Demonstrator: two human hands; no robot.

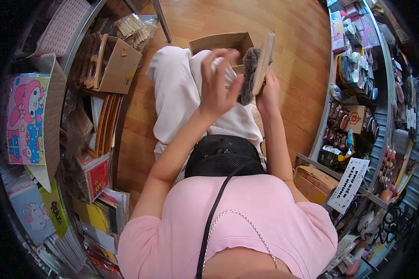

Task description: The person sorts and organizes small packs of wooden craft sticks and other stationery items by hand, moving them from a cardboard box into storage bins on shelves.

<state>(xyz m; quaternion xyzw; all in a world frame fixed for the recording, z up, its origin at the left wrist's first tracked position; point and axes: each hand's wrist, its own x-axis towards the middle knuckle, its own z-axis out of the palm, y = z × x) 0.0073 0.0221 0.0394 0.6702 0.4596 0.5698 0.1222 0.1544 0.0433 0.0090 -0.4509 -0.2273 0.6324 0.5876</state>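
Observation:
In the head view my right hand (269,95) is closed around the lower part of a thin pale panel (264,63), held upright and seen edge-on. Against the panel's left face is a dark grey fuzzy cloth (250,74); I cannot tell what keeps it there. My left hand (219,86) is raised to the left of the cloth, its fingers apart and slightly blurred, with nothing in them. Behind both hands an open cardboard box (219,42) stands on the floor, just past my knees.
Shelves on the left hold a cardboard box of wooden frames (118,67), wooden sticks in plastic (137,28) and colourful cartoon-printed goods (28,118). The right shelves carry packaged goods (358,69) and a white sign (349,185). Wooden floor (293,46) lies between them.

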